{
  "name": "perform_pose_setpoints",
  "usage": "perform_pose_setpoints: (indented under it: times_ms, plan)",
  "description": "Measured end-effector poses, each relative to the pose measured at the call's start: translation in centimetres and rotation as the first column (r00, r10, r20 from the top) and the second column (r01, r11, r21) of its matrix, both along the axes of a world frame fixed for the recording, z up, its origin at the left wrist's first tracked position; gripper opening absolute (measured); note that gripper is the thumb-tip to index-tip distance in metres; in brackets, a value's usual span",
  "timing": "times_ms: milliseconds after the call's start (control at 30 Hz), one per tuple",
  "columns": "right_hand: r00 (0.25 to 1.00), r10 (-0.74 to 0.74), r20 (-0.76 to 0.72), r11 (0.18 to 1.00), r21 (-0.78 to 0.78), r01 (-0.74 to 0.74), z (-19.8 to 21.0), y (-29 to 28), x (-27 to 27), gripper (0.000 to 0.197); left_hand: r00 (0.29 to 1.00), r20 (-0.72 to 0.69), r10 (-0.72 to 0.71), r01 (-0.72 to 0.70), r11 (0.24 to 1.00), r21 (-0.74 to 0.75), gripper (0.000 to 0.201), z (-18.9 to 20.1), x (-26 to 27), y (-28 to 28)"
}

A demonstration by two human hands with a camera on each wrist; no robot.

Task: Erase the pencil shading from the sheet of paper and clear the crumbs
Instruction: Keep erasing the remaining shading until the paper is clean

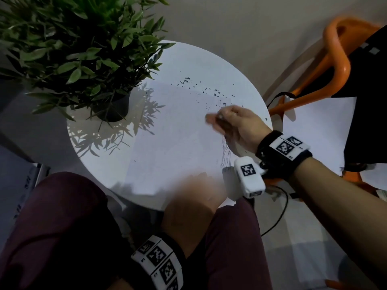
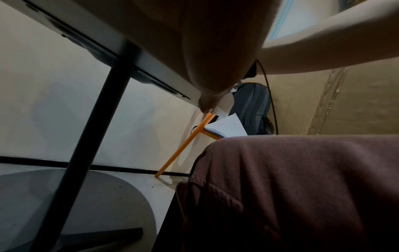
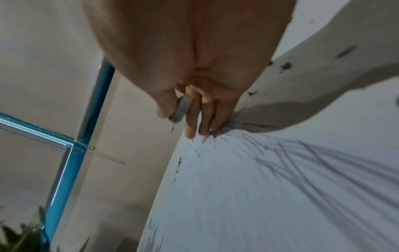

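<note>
Paper (image 1: 178, 143) lies flat on the round white table (image 1: 209, 59), covering most of its near half; its edges are hard to pick out against the white top. Right hand (image 1: 232, 124) is over the paper's right part, motion-blurred in the head view, fingertips smeared. Right wrist view shows the thumb and forefinger pinching a small grey-white eraser (image 3: 182, 109), with the other fingers (image 3: 207, 119) reaching down to the paper. Most of the eraser is hidden between the digits. Pencil lines (image 1: 226, 151) show just below that hand, part of them covered by the palm; how far the shading runs under it cannot be told. Dark crumbs (image 1: 188, 82) are scattered past the hand toward the far edge of the table, a few more near the right rim.

Left hand (image 1: 194, 197) is heavily blurred at the table's near edge, between the knees; finger shape cannot be read there. Left wrist view looks out from under the table: the hand fills the top of the frame and its grip on anything cannot be told.

Plant (image 1: 83, 49) in a dark pot stands on the table's left side, leaves cut off by the frame. Orange chair (image 1: 335, 65) stands to the right, partly hidden by a dark bag (image 1: 368, 101).
</note>
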State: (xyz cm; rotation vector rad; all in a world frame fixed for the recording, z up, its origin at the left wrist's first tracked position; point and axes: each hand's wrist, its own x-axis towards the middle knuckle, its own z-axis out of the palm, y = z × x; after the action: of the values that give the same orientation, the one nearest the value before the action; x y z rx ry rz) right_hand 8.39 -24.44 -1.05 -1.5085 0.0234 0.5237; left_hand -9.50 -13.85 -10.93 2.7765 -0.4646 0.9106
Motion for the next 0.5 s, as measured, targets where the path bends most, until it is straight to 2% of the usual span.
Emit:
perform_pose_setpoints:
  times_ms: [67,133,233,267,300,333,367,400,433,500]
  plan:
    - [0.968,-0.161,0.194,0.986,-0.019,0.168,0.3,0.1,1.3,0.018,1.0,-0.001,0.006,-0.006,1.0,0.001,0.038,0.0,0.0,0.0]
    - [0.953,-0.189,0.235,0.979,-0.029,0.201,0.9,-0.4,2.0,0.017,1.0,-0.004,0.008,-0.008,1.0,0.001,0.041,-0.1,0.0,0.0]
    - [0.999,-0.027,0.03,1.0,0.011,0.027,1.5,-0.8,0.8,0.017,1.0,0.013,0.006,-0.006,1.0,0.002,0.031,-0.2,-0.1,0.0]
    - [1.0,0.024,0.013,0.999,-0.04,-0.023,1.4,-0.7,0.3,0.017,1.0,0.02,0.006,-0.006,1.0,-0.001,0.03,-0.3,-0.1,0.0]
    - [0.996,0.046,0.082,0.987,-0.156,-0.033,1.2,-0.7,-0.1,0.018,1.0,0.027,0.008,-0.008,1.0,-0.008,0.032,-0.3,0.0,0.0]
    - [0.972,0.079,0.223,0.94,-0.342,0.002,1.3,-0.9,-0.5,0.018,0.999,0.033,0.009,-0.009,1.0,-0.018,0.036,-0.4,0.0,-0.1]
    - [0.918,0.161,0.362,0.837,-0.543,0.067,1.3,-1.4,-0.7,0.019,0.999,0.035,0.011,-0.01,1.0,-0.027,0.039,-0.4,0.1,-0.1]
    - [0.859,0.278,0.43,0.718,-0.687,0.111,1.4,-1.9,-1.0,0.021,0.999,0.036,0.01,-0.009,0.999,-0.033,0.039,-0.5,0.1,-0.2]
    - [0.824,0.386,0.415,0.625,-0.775,0.098,1.5,-2.3,-1.4,0.021,0.999,0.036,0.007,-0.006,0.999,-0.036,0.039,-0.6,0.1,-0.2]
    - [0.781,0.551,0.294,0.511,-0.859,-0.038,1.5,-3.2,-2.9,0.016,1.0,0.03,0.0,0.001,0.999,-0.035,0.038,-0.7,0.1,-0.2]
